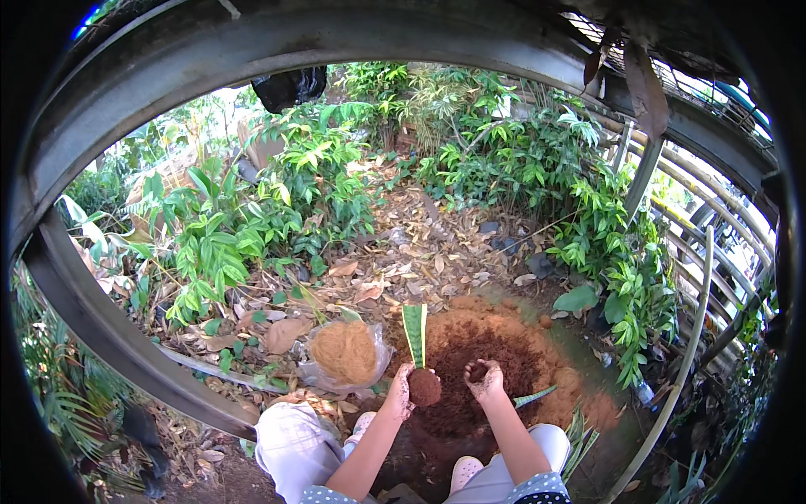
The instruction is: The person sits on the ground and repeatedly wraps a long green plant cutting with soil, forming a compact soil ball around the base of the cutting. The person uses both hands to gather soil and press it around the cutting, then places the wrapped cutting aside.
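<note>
My left hand (400,392) holds a round ball of reddish-brown potting mix (424,387). A variegated snake plant leaf (414,334), green with yellow edges, stands upright from it. To the right, my right hand (488,380) is curled palm up, cupping a little dark brown soil. Both hands are above a heap of dark, moist soil (463,403) ringed by lighter orange-brown soil (560,378). Another snake plant leaf (535,397) lies at the heap's right side, partly hidden by my right forearm.
A clear plastic bag of tan coconut fiber (343,353) sits left of the heap. More snake plant leaves (578,441) lie by my right knee. A curved metal beam (126,353) runs along the left. A long pole (683,378) leans at right. Dry leaves (415,252) cover the ground ahead.
</note>
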